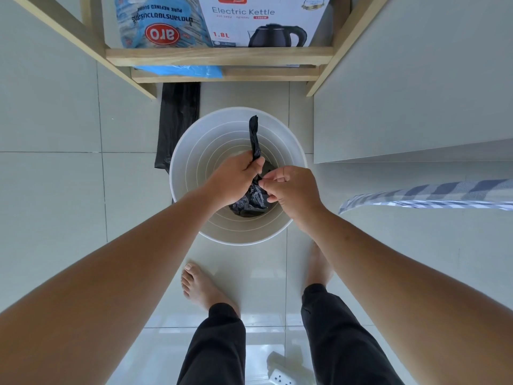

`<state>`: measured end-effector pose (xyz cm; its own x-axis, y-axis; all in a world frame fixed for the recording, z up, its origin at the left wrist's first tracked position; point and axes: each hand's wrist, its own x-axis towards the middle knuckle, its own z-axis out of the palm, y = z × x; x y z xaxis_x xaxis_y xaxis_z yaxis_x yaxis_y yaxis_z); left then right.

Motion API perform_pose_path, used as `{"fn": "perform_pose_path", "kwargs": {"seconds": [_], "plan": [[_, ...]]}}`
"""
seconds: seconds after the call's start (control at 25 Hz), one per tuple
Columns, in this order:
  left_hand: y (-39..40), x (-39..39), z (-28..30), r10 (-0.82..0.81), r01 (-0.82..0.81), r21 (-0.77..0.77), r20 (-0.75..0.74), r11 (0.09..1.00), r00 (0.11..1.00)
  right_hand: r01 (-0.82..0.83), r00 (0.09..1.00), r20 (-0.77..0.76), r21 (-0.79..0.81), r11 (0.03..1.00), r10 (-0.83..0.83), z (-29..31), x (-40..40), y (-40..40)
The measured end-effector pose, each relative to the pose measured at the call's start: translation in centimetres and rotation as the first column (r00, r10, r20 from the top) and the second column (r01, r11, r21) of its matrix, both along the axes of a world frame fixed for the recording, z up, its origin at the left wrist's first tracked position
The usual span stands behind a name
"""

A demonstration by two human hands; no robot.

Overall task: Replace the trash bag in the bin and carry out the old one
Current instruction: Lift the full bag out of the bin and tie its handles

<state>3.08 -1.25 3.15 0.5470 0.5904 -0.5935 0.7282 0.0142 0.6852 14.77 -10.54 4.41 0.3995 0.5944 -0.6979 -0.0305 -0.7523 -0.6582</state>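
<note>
So I'm standing over the white bin (288, 151) with the old trash bag (251, 200) bunched up inside it. My left grip (236, 179) is fisted tight around one twisted tail of it, the right grip (288, 190) pinching the other bit at the neck, looks like mid-knot. Worry: thin plastic, pull too hard and it rips or the knot slips and stuff spills. A spare black bag (177, 120) lies on the pale tiled floor (69, 190) at the bin's far-left side, under the wooden shelf (219, 55).
</note>
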Motion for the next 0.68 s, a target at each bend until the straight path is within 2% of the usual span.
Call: {"fn": "perform_pose_path", "kwargs": {"seconds": [0.08,0.2,0.28,0.36,0.44,0.52,0.6,0.68], "plan": [[0.3,-0.1,-0.2,0.092,-0.092,0.025,-0.009,0.995,0.996,-0.011,0.996,0.088,0.033,0.999,0.008,-0.2,0.0,0.0],[0.4,-0.2,-0.5,0.273,-0.264,-0.178,0.026,0.948,0.962,-0.153,0.977,0.165,0.088,0.984,0.137,-0.1,-0.2,0.1],[0.2,0.0,-0.6,0.283,-0.265,-0.282,0.026,0.922,0.959,-0.171,0.970,0.195,0.104,0.980,0.148,0.0,-0.6,0.2],[0.2,0.2,-0.8,0.306,-0.288,-0.320,0.006,0.903,0.952,-0.119,0.971,0.227,0.159,0.980,0.081,-0.1,-1.1,0.5],[0.5,0.2,-0.7,0.326,-0.321,-0.303,-0.036,0.897,0.945,-0.238,0.920,0.361,0.213,0.948,0.151,-0.5,-1.4,0.4],[0.7,0.0,-0.1,0.345,-0.331,-0.343,-0.020,0.879,0.938,-0.429,0.800,0.515,0.135,0.893,0.306,-1.1,-1.2,0.1],[0.8,-0.5,0.7,0.312,-0.259,-0.406,0.071,0.876,0.947,-0.510,0.736,0.529,0.021,0.860,0.423,-1.6,-0.6,0.0],[0.8,-1.1,1.1,0.185,-0.152,-0.273,0.096,0.950,0.978,-0.555,0.720,0.475,-0.045,0.831,0.507,-1.7,0.1,0.4]]}}
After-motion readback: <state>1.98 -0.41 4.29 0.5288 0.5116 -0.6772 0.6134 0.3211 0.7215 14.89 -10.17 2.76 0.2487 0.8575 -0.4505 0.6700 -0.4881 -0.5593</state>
